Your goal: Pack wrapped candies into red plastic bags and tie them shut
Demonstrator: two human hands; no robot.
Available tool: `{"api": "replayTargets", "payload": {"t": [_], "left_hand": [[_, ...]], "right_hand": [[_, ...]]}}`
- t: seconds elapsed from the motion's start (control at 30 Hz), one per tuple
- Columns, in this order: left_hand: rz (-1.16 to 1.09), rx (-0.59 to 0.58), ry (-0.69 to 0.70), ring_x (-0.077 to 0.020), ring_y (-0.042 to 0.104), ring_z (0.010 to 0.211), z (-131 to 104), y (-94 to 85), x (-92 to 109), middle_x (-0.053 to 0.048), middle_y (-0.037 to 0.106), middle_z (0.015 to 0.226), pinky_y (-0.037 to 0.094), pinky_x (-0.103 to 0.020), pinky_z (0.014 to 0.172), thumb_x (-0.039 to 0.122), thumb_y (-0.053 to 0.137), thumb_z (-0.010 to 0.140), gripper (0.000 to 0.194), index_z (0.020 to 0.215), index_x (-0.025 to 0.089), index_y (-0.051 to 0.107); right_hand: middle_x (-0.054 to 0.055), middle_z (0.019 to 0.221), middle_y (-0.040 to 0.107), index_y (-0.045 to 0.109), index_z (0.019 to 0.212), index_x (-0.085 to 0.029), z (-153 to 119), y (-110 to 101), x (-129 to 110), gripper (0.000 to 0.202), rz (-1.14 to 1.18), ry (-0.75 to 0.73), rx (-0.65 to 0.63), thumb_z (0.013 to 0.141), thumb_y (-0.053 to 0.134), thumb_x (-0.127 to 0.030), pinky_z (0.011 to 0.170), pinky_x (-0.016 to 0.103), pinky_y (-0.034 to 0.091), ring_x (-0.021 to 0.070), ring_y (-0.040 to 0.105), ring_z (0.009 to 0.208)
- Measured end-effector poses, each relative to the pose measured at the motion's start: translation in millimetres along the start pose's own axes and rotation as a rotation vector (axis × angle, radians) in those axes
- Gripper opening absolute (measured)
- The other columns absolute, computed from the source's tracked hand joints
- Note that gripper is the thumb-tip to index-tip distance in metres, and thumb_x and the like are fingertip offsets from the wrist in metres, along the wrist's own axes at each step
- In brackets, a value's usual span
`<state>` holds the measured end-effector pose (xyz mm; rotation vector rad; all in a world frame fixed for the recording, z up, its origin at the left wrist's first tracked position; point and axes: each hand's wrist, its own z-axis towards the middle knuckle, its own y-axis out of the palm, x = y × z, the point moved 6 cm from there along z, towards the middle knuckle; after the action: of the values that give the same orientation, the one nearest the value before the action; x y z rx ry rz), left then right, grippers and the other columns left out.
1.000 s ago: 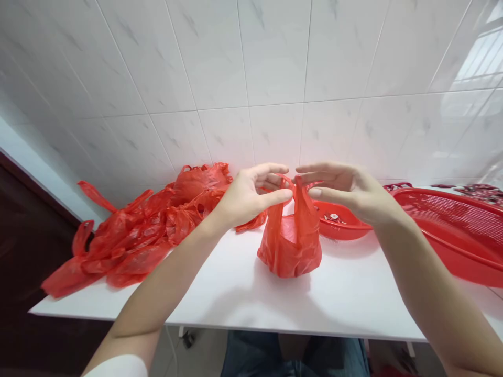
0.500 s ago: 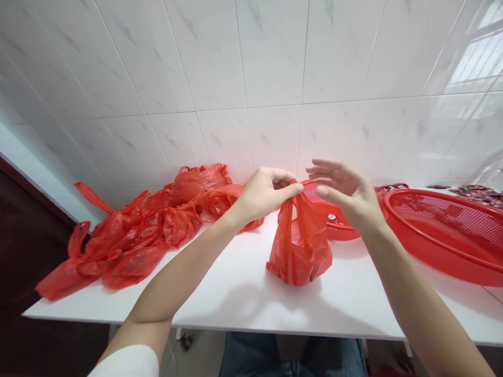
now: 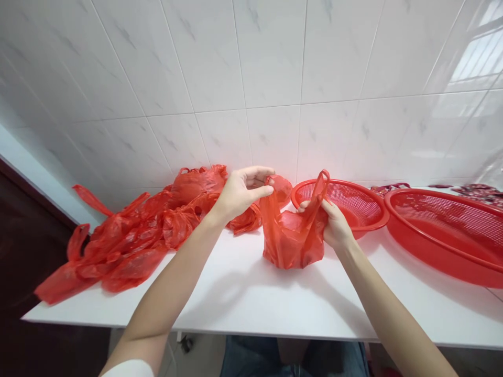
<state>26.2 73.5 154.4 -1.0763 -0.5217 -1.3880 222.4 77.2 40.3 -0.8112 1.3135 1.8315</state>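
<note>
A red plastic bag (image 3: 293, 243) with two loop handles hangs just above the white table, its mouth spread between my hands. My left hand (image 3: 249, 191) pinches the left handle between thumb and fingers. On the other side, my right hand (image 3: 334, 222) grips the bag below its right handle, whose loop stands up free. The fingers of the right hand are partly hidden behind the plastic. What lies inside the bag cannot be made out.
Several red plastic bags (image 3: 133, 235) lie heaped on the left of the table (image 3: 220, 303), against the tiled wall. A red colander (image 3: 365, 201) stands behind my right hand. A larger red basket (image 3: 444, 230) is at the right, with patterned items (image 3: 477, 193) behind it.
My right hand has come down from beside the bag's top and taken hold of its right side. The handles are now pulled apart, and my left hand has shifted left.
</note>
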Motion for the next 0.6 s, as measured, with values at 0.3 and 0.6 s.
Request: {"api": "replayTargets", "payload": {"t": [0.3, 0.6], "left_hand": [[0.003, 0.059, 0.003, -0.0276, 0.064, 0.119, -16, -6.4, -70, -0.015, 0.066, 0.128, 0.05, -0.042, 0.104, 0.042, 0.088, 0.064, 0.083, 0.138, 0.02, 0.055], [-0.003, -0.165, -0.213, -0.0281, 0.069, 0.102, -18, 29.1, -96, -0.016, 0.069, 0.124, 0.06, -0.035, 0.071, 0.032, 0.086, 0.068, 0.087, 0.147, 0.025, 0.05]], "right_hand": [[0.001, 0.068, 0.069, 0.069, 0.068, -0.022, 10, -17, 14, 0.032, 0.091, 0.012, 0.066, 0.073, 0.081, -0.051, 0.072, 0.03, 0.056, 0.017, 0.065, 0.068], [-0.002, 0.062, 0.058, 0.062, 0.069, -0.025, 12, -27, 17, 0.027, 0.086, -0.017, 0.072, 0.081, 0.072, -0.047, 0.068, 0.032, 0.055, 0.0157, 0.055, 0.058]]}}
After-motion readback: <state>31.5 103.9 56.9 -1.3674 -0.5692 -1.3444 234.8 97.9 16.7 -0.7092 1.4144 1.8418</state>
